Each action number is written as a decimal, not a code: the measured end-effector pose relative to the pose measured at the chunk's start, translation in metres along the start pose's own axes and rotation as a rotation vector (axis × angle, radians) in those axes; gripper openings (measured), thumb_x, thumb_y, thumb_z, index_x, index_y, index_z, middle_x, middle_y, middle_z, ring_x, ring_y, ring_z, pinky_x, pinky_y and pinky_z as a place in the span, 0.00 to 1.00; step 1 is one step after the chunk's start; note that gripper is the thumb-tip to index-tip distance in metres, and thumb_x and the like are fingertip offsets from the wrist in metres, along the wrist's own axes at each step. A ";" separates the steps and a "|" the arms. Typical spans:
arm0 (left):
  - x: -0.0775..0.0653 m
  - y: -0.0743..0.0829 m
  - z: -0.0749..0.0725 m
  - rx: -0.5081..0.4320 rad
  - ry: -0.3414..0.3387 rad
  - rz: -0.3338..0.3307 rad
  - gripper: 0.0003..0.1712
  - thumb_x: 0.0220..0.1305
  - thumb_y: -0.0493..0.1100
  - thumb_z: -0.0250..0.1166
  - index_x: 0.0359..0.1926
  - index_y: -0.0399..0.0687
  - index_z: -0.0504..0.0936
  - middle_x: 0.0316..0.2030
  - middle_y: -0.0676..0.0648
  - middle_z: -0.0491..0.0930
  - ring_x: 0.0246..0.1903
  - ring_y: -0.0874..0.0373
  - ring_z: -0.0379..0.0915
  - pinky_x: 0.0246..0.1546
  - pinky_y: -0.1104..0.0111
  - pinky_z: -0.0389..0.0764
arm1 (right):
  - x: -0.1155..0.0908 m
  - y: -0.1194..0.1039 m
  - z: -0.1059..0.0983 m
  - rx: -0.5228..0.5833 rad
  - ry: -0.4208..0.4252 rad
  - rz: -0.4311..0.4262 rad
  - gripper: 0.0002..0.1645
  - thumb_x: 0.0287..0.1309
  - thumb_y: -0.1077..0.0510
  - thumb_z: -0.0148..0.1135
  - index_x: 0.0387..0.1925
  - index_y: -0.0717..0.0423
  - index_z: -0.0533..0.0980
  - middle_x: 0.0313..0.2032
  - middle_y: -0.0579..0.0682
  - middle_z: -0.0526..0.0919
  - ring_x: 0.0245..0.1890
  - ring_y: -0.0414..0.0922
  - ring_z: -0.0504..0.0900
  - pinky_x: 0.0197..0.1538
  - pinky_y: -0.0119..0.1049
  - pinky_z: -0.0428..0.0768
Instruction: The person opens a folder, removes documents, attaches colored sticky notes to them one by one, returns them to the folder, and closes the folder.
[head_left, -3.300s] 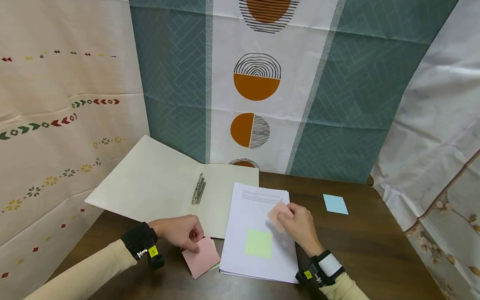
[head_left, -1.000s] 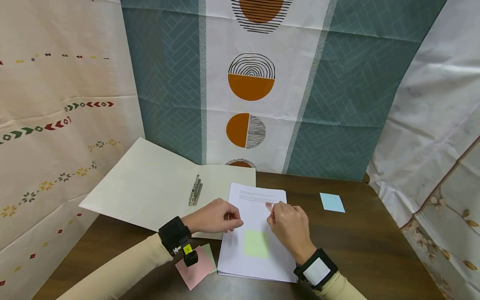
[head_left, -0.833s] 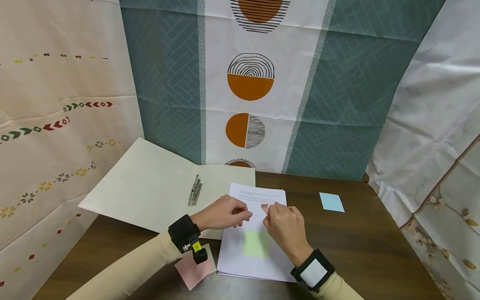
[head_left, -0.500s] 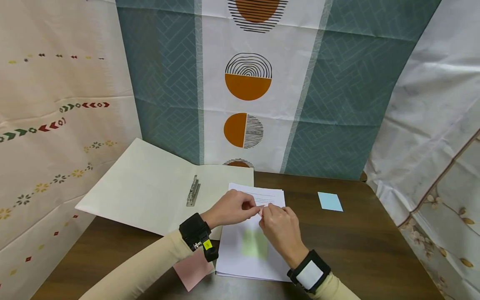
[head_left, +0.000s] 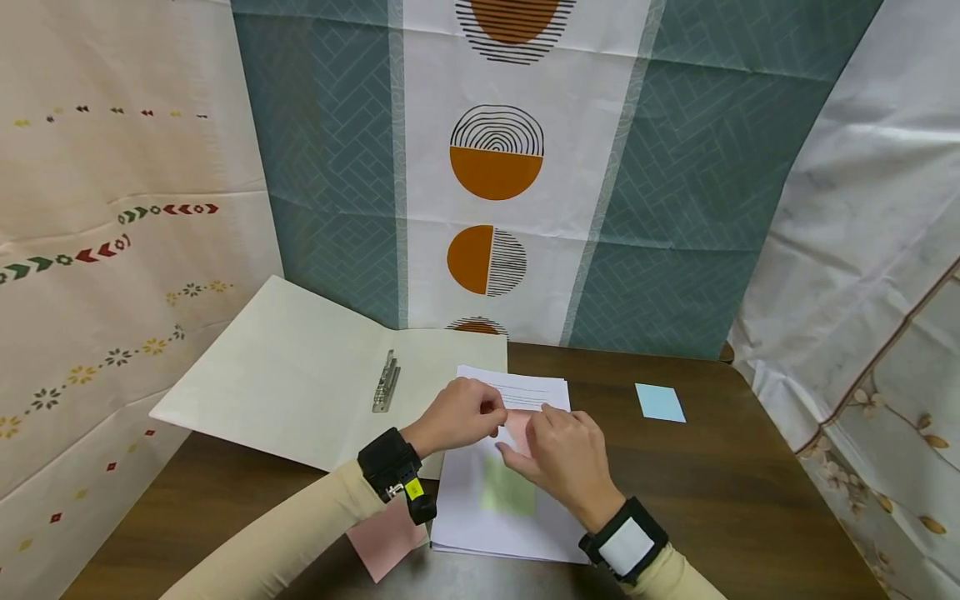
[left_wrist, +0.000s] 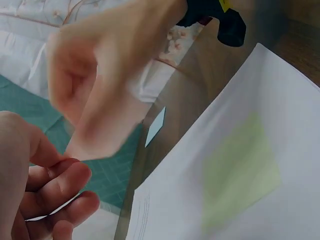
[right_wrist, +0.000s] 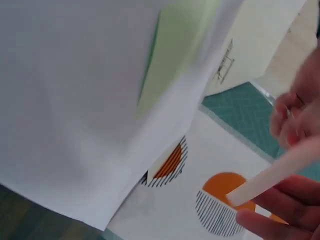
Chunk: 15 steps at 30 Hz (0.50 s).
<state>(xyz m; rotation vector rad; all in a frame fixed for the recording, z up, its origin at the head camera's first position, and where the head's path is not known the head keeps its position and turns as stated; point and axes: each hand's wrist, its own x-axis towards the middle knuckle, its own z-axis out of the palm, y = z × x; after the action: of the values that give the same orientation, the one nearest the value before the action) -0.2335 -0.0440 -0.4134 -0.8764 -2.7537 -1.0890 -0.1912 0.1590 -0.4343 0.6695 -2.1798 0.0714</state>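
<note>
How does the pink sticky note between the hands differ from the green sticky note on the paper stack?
The pink sticky note is held up, tilted, above the paper stack; the green sticky note rests on that stack. The right hand partly covers the pink note, while the green note shows mostly uncovered in the head view. Neither shows visible writing.

We had one pink sticky note [head_left: 517,427] up between our hands, its near corner pinched at the fingertips of our left hand [head_left: 463,414]. It was pale, thin and plain on the side we could see, its far part stretching toward our right hand [head_left: 567,457], whose thumb stood apart from the fingers and partly covered it. It was raised clear of the white sheets [head_left: 468,517] below our hands, and from our right wrist it looked nearly edge-on, a narrow strip.
</note>
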 end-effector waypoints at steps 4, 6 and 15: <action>-0.003 -0.013 -0.003 -0.026 -0.002 -0.036 0.14 0.66 0.43 0.59 0.27 0.50 0.88 0.17 0.61 0.81 0.20 0.67 0.74 0.23 0.73 0.67 | 0.005 0.008 -0.007 0.159 0.035 0.077 0.36 0.43 0.22 0.67 0.17 0.49 0.74 0.12 0.41 0.72 0.12 0.38 0.65 0.19 0.29 0.64; -0.005 -0.019 -0.006 -0.043 -0.012 -0.058 0.14 0.67 0.43 0.59 0.28 0.50 0.88 0.18 0.61 0.81 0.22 0.66 0.75 0.25 0.72 0.70 | 0.007 0.013 -0.009 0.208 0.026 0.110 0.34 0.44 0.22 0.67 0.21 0.48 0.79 0.14 0.41 0.76 0.12 0.37 0.65 0.17 0.26 0.59; -0.017 -0.030 -0.015 -0.176 -0.096 -0.094 0.12 0.70 0.44 0.61 0.28 0.57 0.86 0.24 0.50 0.85 0.25 0.61 0.79 0.29 0.70 0.76 | 0.006 0.031 -0.006 0.517 -0.238 0.415 0.18 0.51 0.35 0.73 0.29 0.43 0.86 0.26 0.38 0.88 0.24 0.35 0.80 0.30 0.30 0.75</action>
<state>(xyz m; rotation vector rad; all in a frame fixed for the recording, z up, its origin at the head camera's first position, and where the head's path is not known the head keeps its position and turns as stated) -0.2377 -0.0798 -0.4245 -0.8464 -2.8368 -1.3579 -0.2051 0.1851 -0.4208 0.5063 -2.5228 0.8318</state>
